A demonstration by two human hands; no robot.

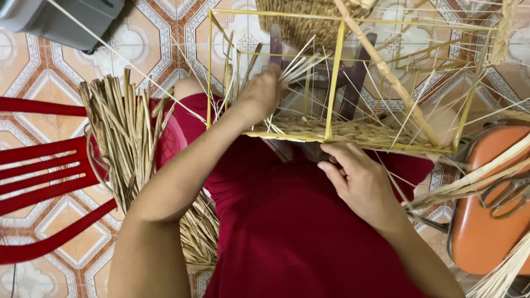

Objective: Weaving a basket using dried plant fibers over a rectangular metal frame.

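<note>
A box-shaped yellow wire frame (334,72) rests on my lap, with a band of woven dried straw (353,131) along its near bottom edge. My left hand (262,95) reaches inside the frame and is closed on a few pale straw strands (298,65) that fan out to the right. My right hand (359,177) sits at the near edge of the frame, fingers curled against the woven band. Loose thin strands stick out all around the frame.
A bundle of dried straw (124,135) lies on a red plastic chair (44,165) to my left. An orange stool (486,221) with scissors (505,193) stands on the right. A woven basket (301,22) and a grey box (61,19) sit farther off on the patterned tile floor.
</note>
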